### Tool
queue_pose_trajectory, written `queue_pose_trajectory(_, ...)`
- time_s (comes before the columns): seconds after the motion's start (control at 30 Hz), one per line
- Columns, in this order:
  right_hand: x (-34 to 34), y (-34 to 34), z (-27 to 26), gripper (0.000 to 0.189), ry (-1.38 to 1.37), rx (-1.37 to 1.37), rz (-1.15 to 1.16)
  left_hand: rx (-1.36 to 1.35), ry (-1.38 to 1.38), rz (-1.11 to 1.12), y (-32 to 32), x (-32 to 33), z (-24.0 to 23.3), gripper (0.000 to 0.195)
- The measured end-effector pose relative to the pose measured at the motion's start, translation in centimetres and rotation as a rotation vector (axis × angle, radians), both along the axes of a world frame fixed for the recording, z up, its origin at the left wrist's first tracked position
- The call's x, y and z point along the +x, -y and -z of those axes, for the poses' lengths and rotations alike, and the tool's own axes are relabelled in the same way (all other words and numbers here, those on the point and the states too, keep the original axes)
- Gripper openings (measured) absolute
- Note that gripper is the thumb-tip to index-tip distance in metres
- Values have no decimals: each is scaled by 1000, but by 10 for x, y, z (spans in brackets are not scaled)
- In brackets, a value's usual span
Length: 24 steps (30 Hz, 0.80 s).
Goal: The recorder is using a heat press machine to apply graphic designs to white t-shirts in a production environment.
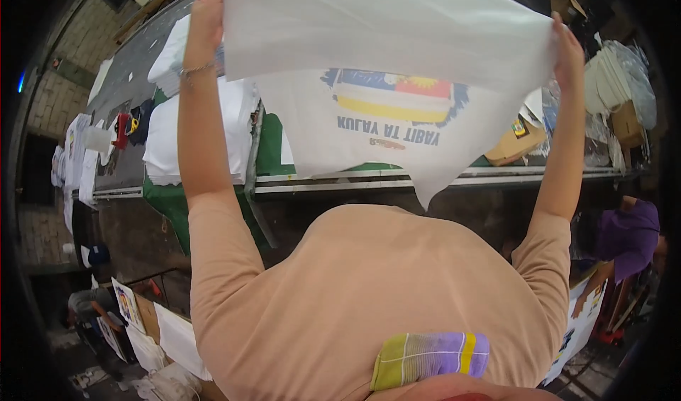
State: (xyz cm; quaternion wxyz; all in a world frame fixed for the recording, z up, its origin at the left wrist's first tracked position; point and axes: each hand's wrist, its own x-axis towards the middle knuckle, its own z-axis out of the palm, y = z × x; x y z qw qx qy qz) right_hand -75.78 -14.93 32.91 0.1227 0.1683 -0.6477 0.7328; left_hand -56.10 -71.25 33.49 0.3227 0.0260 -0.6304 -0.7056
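My left hand (208,15) grips the upper left corner of a thin white fabric piece (330,33), and my right hand (568,49) grips it at the right. The fabric is stretched between both raised hands, its upper part folded over and its lower edge hanging in a point near my chest. A printed design (396,95) in blue, red, yellow and white, with lettering below, appears upside down on it. A bracelet circles my left wrist. Beside my left forearm lies a stack of folded white cloth (197,135) on the long table.
The long table (346,187) has a metal edge and green cloth (268,140). Brown cardboard (516,144) lies right; white material and clear plastic (630,76) stand farther right. A person in purple (630,236) is at the right, another person (93,302) at the lower left near printed sheets (127,305).
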Motion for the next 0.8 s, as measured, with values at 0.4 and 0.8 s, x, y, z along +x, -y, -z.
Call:
queue_pose_trajectory(0.4, -163, 102, 15, 31, 57, -247, -46, 125, -127, -94, 63, -163, 5, 17)
queue_pose_trajectory(0.8, -89, 106, 97, 34, 324, -188, 11, -8, 249, -318, 51, -69, 85, 18)
